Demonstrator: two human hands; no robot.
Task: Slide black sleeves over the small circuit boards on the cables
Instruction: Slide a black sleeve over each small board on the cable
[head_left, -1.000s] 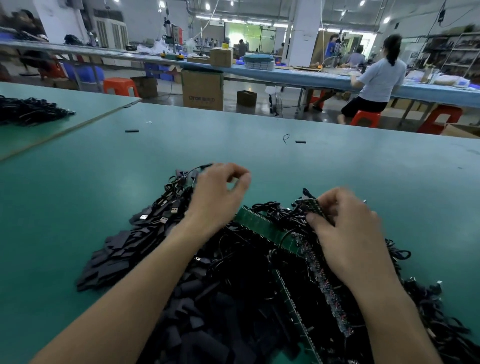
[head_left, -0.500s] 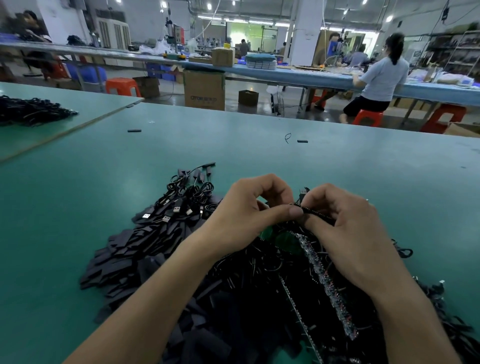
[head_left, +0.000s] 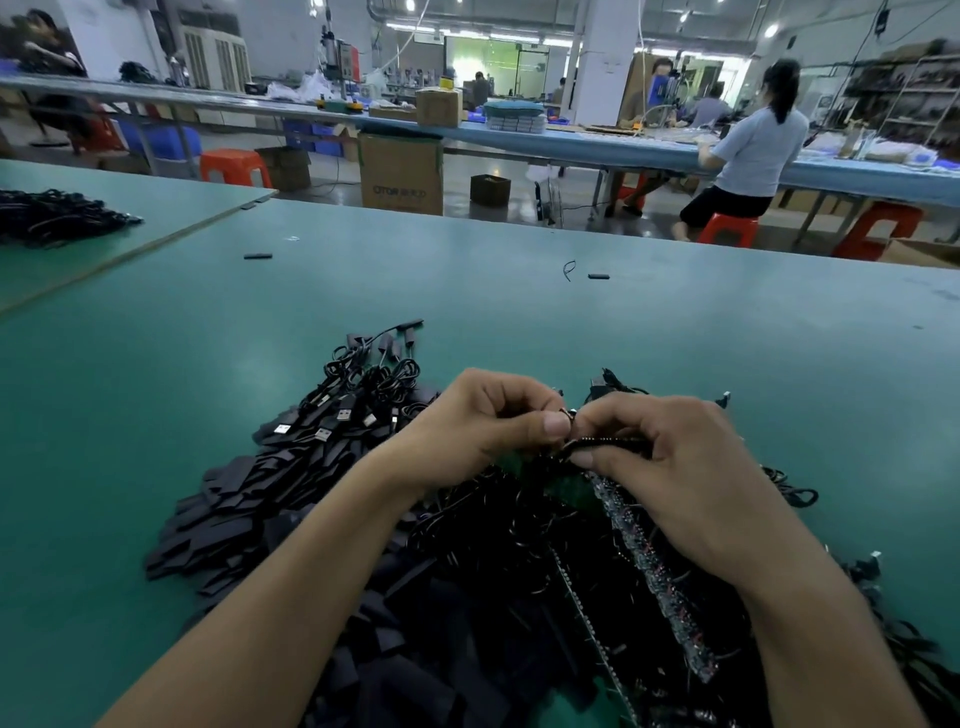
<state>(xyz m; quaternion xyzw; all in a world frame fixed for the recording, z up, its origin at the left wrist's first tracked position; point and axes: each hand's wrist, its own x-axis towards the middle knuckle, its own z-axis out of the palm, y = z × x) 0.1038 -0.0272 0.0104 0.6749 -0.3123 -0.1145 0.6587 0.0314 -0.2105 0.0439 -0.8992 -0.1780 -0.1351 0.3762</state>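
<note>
I see the right hand gripping a narrow dark circuit board between thumb and curled fingers, raised just right of the sleeve pile. The board's long axis runs nearly level, left to right, and its free end points at the left hand. That hand's thumb and forefinger pinch a small dark piece at the board's tip; I cannot tell if it is a sleeve. Cables with USB plugs lie at the pile's far edge.
</note>
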